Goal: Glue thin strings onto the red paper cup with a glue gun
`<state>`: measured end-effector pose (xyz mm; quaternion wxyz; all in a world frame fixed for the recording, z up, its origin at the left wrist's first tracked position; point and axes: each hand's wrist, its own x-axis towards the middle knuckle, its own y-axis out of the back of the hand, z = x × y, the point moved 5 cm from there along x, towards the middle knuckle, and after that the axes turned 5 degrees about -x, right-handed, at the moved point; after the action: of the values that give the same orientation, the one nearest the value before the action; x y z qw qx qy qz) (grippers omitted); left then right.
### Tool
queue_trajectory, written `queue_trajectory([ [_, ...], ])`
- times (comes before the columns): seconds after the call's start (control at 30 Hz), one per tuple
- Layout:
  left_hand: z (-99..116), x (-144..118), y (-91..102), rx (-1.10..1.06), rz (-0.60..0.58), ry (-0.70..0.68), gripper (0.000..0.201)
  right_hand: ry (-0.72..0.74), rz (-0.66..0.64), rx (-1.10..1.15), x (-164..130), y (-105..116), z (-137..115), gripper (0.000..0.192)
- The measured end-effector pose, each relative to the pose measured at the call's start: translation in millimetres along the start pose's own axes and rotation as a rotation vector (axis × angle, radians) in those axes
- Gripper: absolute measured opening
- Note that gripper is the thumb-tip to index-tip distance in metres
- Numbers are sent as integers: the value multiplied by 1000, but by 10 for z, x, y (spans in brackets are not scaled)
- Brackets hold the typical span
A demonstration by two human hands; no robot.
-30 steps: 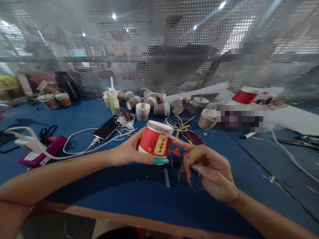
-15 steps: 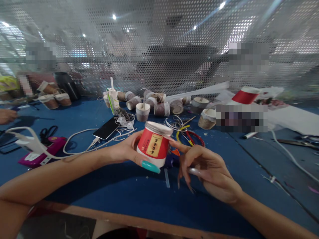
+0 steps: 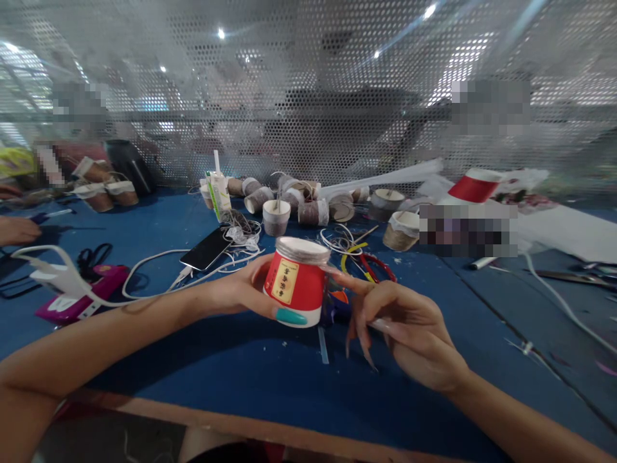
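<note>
A red and white paper cup (image 3: 311, 283) with a yellow label is held upright above the table. Its rim carries a greyish band. Around its left side wraps my left hand (image 3: 253, 289), the teal-nailed thumb lying across the front; its other fingers are hidden behind the cup. My right hand (image 3: 405, 331) has its index finger stretched to the cup's right side just under the rim. The remaining right fingers hang apart and hold nothing. Behind that hand lie red and yellow handles (image 3: 373, 267) and a dark blue thing with an orange part (image 3: 337, 305).
Several cord-wrapped cups (image 3: 313, 211) lie along the perforated metal screen (image 3: 270, 122). A phone (image 3: 206, 249), white cables and a magenta power strip (image 3: 81, 296) are on the left. Another red cup (image 3: 475, 186) stands back right. At far left, another person's hand (image 3: 19, 230) rests.
The cup has turned in my left hand: its label has shifted left and more plain red shows. It is also more upright. My right index finger stays at its side.
</note>
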<state>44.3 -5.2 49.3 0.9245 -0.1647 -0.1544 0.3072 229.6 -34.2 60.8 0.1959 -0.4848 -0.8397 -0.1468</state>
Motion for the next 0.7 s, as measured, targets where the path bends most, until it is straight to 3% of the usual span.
queue_trajectory([
  [0.17, -4, -2, 1, -37, 32, 30, 66, 5, 9, -58, 1, 9, -2, 15],
  [0.37, 21, 13, -20, -49, 109, 56, 56, -52, 17, -15, 34, 10, 13, 12],
  [0.7, 13, 13, -4, -45, 31, 22, 68, -69, 8, 97, 40, 1, 34, 9],
])
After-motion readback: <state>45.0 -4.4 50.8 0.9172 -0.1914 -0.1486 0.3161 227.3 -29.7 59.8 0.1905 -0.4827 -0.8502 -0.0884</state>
